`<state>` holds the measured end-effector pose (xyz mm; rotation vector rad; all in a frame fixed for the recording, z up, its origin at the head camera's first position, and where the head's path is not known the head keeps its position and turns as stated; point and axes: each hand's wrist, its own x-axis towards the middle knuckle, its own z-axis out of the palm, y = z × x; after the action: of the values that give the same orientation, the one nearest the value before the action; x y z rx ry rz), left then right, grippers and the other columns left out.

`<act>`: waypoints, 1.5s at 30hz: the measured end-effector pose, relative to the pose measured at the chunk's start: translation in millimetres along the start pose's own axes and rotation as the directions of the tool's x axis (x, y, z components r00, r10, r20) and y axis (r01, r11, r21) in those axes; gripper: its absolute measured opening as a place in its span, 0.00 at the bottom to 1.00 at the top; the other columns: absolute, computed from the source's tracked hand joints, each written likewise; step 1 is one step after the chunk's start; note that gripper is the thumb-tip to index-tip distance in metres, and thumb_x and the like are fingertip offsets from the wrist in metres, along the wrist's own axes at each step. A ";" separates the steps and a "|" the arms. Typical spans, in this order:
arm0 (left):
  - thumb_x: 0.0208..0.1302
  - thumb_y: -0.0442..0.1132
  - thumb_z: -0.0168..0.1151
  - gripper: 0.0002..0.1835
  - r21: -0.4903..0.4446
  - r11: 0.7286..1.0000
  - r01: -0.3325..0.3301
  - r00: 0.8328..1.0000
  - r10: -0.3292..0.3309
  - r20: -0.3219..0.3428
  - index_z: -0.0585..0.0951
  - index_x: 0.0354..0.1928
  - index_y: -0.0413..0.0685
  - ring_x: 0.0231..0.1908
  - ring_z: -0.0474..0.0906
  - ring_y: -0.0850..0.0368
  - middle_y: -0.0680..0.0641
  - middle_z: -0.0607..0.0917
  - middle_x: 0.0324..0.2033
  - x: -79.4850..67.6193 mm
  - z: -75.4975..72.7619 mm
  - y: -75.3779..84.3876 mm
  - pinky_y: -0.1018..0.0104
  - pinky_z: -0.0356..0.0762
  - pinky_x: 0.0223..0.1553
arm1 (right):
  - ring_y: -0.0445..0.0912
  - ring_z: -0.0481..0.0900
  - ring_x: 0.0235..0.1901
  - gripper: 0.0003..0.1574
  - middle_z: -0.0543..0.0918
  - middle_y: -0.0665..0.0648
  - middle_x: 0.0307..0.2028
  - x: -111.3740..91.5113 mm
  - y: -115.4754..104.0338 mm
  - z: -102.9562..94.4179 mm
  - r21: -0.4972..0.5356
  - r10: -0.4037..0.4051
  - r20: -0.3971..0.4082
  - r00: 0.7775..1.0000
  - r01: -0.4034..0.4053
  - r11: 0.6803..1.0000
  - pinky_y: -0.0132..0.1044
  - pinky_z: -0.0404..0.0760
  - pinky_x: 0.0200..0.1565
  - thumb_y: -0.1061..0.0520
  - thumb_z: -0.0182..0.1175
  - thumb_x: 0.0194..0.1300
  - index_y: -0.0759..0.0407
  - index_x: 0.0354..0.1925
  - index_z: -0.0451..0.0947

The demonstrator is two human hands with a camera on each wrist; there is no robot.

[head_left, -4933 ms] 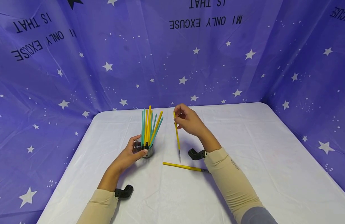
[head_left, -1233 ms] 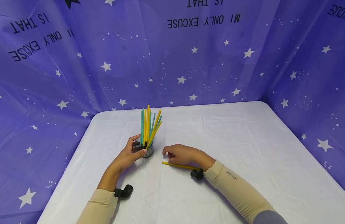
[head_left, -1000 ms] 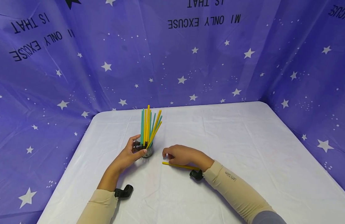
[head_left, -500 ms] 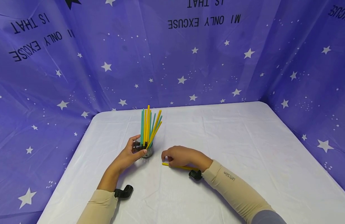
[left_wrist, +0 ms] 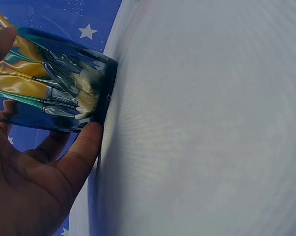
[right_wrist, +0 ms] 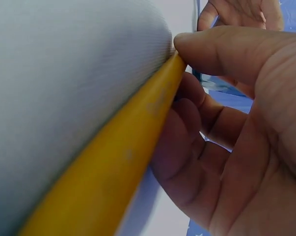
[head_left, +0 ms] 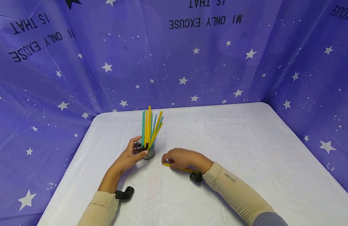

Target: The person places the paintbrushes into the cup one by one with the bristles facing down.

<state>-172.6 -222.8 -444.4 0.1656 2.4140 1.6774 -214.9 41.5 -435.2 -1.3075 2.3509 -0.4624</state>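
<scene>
A clear glass (head_left: 150, 154) stands on the table, packed with several yellow-handled and teal-handled paintbrushes (head_left: 149, 125), bristles down. My left hand (head_left: 131, 159) holds the glass, fingers behind it and thumb across its near side; the left wrist view shows bristles (left_wrist: 87, 93) through the glass wall. To the right, one yellow paintbrush (head_left: 188, 169) lies flat on the table. My right hand (head_left: 181, 158) is over it, pinching the handle near its left end; the right wrist view shows thumb and fingers at the tip of the yellow handle (right_wrist: 123, 152). Wrist and hand hide its bristle end.
White cloth covers the table (head_left: 233, 135). A purple star-printed curtain (head_left: 174, 62) surrounds its back and sides. A black wrist camera (head_left: 125, 193) sits on the left wrist, another (head_left: 196, 177) on the right, close above the lying brush.
The thin yellow brush my right hand held upright earlier now leans in the glass. That hand came down to the lying brush and shifted slightly left, fingers closing at its end.
</scene>
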 end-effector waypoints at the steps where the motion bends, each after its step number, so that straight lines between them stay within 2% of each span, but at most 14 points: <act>1: 0.67 0.44 0.66 0.44 -0.001 1.000 0.000 1.000 0.000 0.001 0.50 0.76 0.58 0.58 0.71 0.42 0.36 0.65 0.64 0.0 -0.1 -0.1 0.54 0.68 0.55 | 0.39 0.71 0.31 0.19 0.76 0.46 0.29 0.1 -0.2 -0.2 0.003 0.001 0.001 1.000 -0.001 1.000 0.32 0.70 0.39 0.65 0.62 0.64 0.49 0.51 0.81; 7: 0.67 0.44 0.66 0.44 -0.014 1.000 0.002 1.000 -0.002 0.003 0.50 0.76 0.58 0.58 0.70 0.43 0.36 0.65 0.64 0.7 -0.3 -1.1 0.55 0.68 0.55 | 0.39 0.72 0.31 0.18 0.78 0.48 0.30 -0.8 0.9 -2.1 0.033 -0.012 -0.002 1.000 0.012 0.999 0.32 0.71 0.39 0.66 0.62 0.62 0.51 0.49 0.81; 14: 0.67 0.44 0.66 0.44 -0.017 1.000 -0.003 1.000 0.003 0.003 0.50 0.76 0.57 0.57 0.71 0.43 0.35 0.65 0.63 1.7 -0.3 -2.3 0.57 0.70 0.54 | 0.40 0.74 0.36 0.18 0.78 0.46 0.35 -1.3 5.2 -6.9 0.081 -0.003 -0.006 1.000 0.004 0.997 0.33 0.73 0.43 0.66 0.62 0.62 0.50 0.48 0.80; 18: 0.67 0.44 0.66 0.43 -0.014 1.000 -0.008 1.000 0.008 -0.003 0.50 0.76 0.56 0.57 0.71 0.43 0.35 0.66 0.63 1.8 -0.4 -2.8 0.58 0.69 0.54 | 0.39 0.75 0.39 0.18 0.80 0.46 0.38 -2.5 4.1 -13.5 0.104 0.003 0.000 1.000 -0.003 0.995 0.34 0.74 0.45 0.66 0.61 0.64 0.50 0.50 0.80; 23: 0.66 0.43 0.66 0.43 -0.010 1.000 -0.018 1.000 0.018 -0.009 0.51 0.76 0.56 0.56 0.71 0.43 0.35 0.67 0.62 1.9 -0.3 -3.2 0.58 0.70 0.53 | 0.42 0.77 0.38 0.18 0.81 0.48 0.40 -5.2 1.4 -25.2 0.121 -0.016 -0.012 1.000 0.017 0.992 0.35 0.75 0.42 0.67 0.58 0.66 0.53 0.52 0.79; 28: 0.67 0.43 0.66 0.43 -0.011 1.000 -0.018 1.000 0.018 -0.008 0.51 0.75 0.56 0.56 0.71 0.43 0.35 0.67 0.62 1.8 -0.3 -3.2 0.58 0.70 0.54 | 0.43 0.78 0.35 0.18 0.82 0.51 0.41 -8.5 -0.7 -35.4 0.147 -0.052 -0.041 0.998 0.057 0.988 0.35 0.77 0.38 0.67 0.56 0.67 0.56 0.54 0.77; 37: 0.66 0.44 0.66 0.44 -0.027 1.000 0.010 1.000 -0.010 0.000 0.50 0.75 0.58 0.59 0.71 0.42 0.35 0.66 0.64 1.8 -0.1 -2.1 0.53 0.68 0.57 | 0.41 0.76 0.30 0.17 0.81 0.51 0.40 -14.8 -3.7 -50.0 0.175 -0.040 -0.114 0.993 0.059 0.983 0.35 0.76 0.35 0.66 0.57 0.68 0.53 0.54 0.76; 41: 0.66 0.44 0.67 0.44 -0.030 0.999 0.011 1.000 -0.011 0.002 0.51 0.75 0.58 0.58 0.71 0.42 0.36 0.65 0.64 1.7 -0.2 -1.5 0.54 0.68 0.56 | 0.40 0.76 0.28 0.16 0.79 0.50 0.39 -18.4 -6.2 -56.8 0.208 -0.039 -0.171 0.984 0.075 0.975 0.35 0.76 0.35 0.64 0.58 0.69 0.50 0.52 0.75; 45: 0.66 0.44 0.66 0.44 -0.029 0.999 0.013 1.000 -0.013 0.005 0.50 0.75 0.57 0.57 0.71 0.42 0.35 0.66 0.63 2.1 -0.3 -1.3 0.53 0.68 0.56 | 0.41 0.78 0.29 0.16 0.79 0.51 0.39 -22.4 -8.6 -64.0 0.259 -0.033 -0.246 0.969 0.099 0.961 0.35 0.78 0.34 0.65 0.57 0.69 0.51 0.52 0.74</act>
<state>-174.7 -223.1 -445.8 0.1493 2.3810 1.7040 -230.1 62.1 -371.7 -1.2621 2.3315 -0.9759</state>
